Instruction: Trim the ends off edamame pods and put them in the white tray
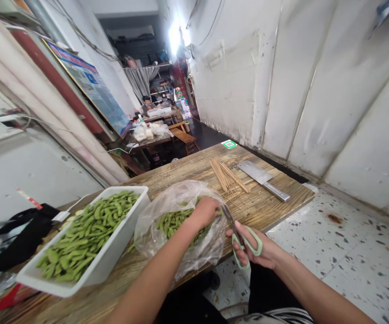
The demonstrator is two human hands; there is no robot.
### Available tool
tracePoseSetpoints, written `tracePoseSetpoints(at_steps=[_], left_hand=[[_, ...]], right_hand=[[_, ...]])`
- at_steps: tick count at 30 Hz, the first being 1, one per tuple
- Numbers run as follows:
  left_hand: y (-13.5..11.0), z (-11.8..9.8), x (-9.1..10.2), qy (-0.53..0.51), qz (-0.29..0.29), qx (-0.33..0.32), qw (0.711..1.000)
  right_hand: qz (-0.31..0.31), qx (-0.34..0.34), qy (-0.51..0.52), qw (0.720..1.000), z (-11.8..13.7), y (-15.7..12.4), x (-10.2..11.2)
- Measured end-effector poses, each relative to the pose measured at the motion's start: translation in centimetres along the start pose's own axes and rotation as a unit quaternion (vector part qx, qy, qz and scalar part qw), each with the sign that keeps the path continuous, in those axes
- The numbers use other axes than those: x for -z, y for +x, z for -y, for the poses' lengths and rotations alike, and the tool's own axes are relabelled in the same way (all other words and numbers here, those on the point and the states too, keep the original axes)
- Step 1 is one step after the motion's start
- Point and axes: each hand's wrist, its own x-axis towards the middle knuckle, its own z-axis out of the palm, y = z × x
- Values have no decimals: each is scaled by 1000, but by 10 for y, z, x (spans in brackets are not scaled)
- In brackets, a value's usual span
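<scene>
My right hand grips a pair of scissors with pale green handles, their blades pointing up and to the left. My left hand is closed over a clear plastic bag, its fingertips pinched on an edamame pod, mostly hidden, right beside the blades. Inside the bag lies a heap of green edamame pods. To the left, a white plastic tub holds many more pods.
On the wooden table lie thin wooden skewers and a cleaver beyond the bag. A green QR code card is at the far edge. A black bag sits left of the tub. Another person is far back.
</scene>
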Motion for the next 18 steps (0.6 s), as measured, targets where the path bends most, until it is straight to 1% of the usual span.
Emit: tracePoseSetpoints(at_steps=[1,3,4,6,7,9,11,12,14,18], left_hand=[[0,-1,2,6,-1,7,1000],[-5,0,7,9,-29,26,999],[-10,2,10,-11,-47,45,998],[-25,7,14,-107,-77,103,986],[-33,9,15,-175,-83,134,972],[-50,12,14,-302,-84,186,931],[-64,11,10,-379,-96,222,893],[-70,9,8,-399,-102,234,881],[-78,5,4,-419,-115,250,865],[-85,-3,2,-444,-135,249,850]], right_hand=[[-3,6,-4,1000,-1,0,1],[-2,18,-20,1000,-2,-2,1],[1,23,-36,999,-2,-3,1],[11,26,-78,997,-4,-5,-1],[16,25,-98,995,-4,-6,-3],[25,22,-134,990,-5,-6,-7],[38,21,-172,984,-6,-5,-12],[46,23,-194,980,-7,-4,-15],[57,33,-228,971,-7,-3,-20],[65,54,-265,961,-6,-2,-28]])
